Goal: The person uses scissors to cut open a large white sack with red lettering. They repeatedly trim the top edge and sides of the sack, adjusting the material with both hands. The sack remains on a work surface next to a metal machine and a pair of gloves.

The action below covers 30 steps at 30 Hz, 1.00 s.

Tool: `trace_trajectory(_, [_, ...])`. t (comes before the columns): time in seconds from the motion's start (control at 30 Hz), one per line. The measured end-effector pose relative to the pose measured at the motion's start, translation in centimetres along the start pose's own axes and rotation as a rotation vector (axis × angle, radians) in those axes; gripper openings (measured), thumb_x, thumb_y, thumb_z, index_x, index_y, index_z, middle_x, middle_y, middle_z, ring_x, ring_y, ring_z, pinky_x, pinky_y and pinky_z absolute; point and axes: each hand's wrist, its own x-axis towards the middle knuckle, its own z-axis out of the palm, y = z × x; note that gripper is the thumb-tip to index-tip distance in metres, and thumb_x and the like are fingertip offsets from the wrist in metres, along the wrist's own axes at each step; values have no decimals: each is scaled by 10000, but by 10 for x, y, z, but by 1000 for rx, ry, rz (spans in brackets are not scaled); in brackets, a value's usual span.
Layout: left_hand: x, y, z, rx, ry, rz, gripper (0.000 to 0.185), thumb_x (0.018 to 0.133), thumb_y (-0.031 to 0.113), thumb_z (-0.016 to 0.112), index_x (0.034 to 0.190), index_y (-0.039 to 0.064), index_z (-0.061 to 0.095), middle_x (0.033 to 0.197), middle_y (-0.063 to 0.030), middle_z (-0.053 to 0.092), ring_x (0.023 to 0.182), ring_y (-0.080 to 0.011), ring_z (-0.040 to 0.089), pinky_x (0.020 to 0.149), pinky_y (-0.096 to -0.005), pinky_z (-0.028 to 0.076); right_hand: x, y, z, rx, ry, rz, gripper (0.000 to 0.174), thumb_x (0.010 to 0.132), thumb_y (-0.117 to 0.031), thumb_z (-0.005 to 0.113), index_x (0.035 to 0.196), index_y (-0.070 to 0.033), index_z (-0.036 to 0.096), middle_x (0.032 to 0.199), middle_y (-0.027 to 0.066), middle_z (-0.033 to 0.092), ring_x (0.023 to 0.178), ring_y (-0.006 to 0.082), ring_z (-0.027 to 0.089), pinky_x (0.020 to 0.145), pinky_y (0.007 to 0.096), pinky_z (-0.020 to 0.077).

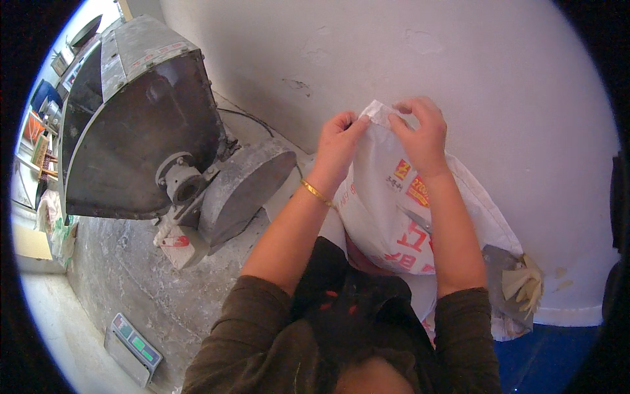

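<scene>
A full-looking white woven sack (366, 167) with red and yellow printing stands in front of me against the wall. At its raised top corner my left hand (339, 140) pinches the edge between thumb and fingers. My right hand (424, 135) is at the other side of the same corner, thumb on the fabric and index finger curled over near the edge. Scissors (416, 217) lie against the sack's printed face, with the rest hidden behind my right forearm. A gold bracelet (315, 191) circles my left wrist.
A large grey metal machine with a hopper (142, 133) and round guard (246, 192) stands left on the dusty floor (123, 266). A digital scale (133, 347) sits lower left. Crumpled tan paper (524, 288) lies right, above a blue surface (546, 357). The pale wall (492, 88) rises close ahead.
</scene>
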Motion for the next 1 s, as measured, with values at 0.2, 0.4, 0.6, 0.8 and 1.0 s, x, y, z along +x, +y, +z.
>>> trace_trajectory(0.2, [0, 0, 6, -45, 12, -3, 194, 858, 189, 646, 728, 51, 604, 684, 51, 543, 603, -37, 445, 525, -220, 356, -7, -17, 4, -39, -60, -139, 126, 654, -83, 679, 754, -61, 606, 753, 91, 560, 726, 286, 567, 662, 395, 459])
trace_trajectory(0.4, [-1, 1, 7, 15, 27, 3, 242, 840, 183, 663, 648, 63, 578, 629, 70, 501, 574, -24, 408, 487, -223, 314, -8, -13, 10, -59, -53, -160, 101, 667, -69, 665, 745, -54, 602, 749, 100, 567, 721, 291, 572, 634, 387, 464])
trace_trajectory(0.6, [-2, -1, 11, -37, 31, 25, 235, 836, 174, 661, 651, 58, 576, 633, 66, 505, 572, -31, 417, 492, -223, 330, -17, -10, 6, 400, -101, 253, 81, 749, 18, 644, 811, -27, 616, 739, 29, 548, 696, 124, 536, 642, 253, 437])
trace_trajectory(0.8, [-3, -2, 12, -9, 79, 3, 233, 830, 194, 668, 664, 54, 584, 639, 52, 521, 586, -41, 444, 512, -223, 353, -25, -5, -1, 659, -54, 467, 30, 801, -33, 641, 814, -35, 614, 790, -26, 563, 761, 79, 512, 700, 228, 421])
trace_trajectory(1.0, [0, -9, 8, -50, 70, 16, 220, 841, 199, 658, 691, 51, 594, 657, 47, 529, 586, -44, 442, 519, -229, 357, -28, -2, -8, 784, -52, 600, 25, 803, -34, 627, 821, -48, 617, 809, -34, 571, 782, 78, 514, 715, 221, 416])
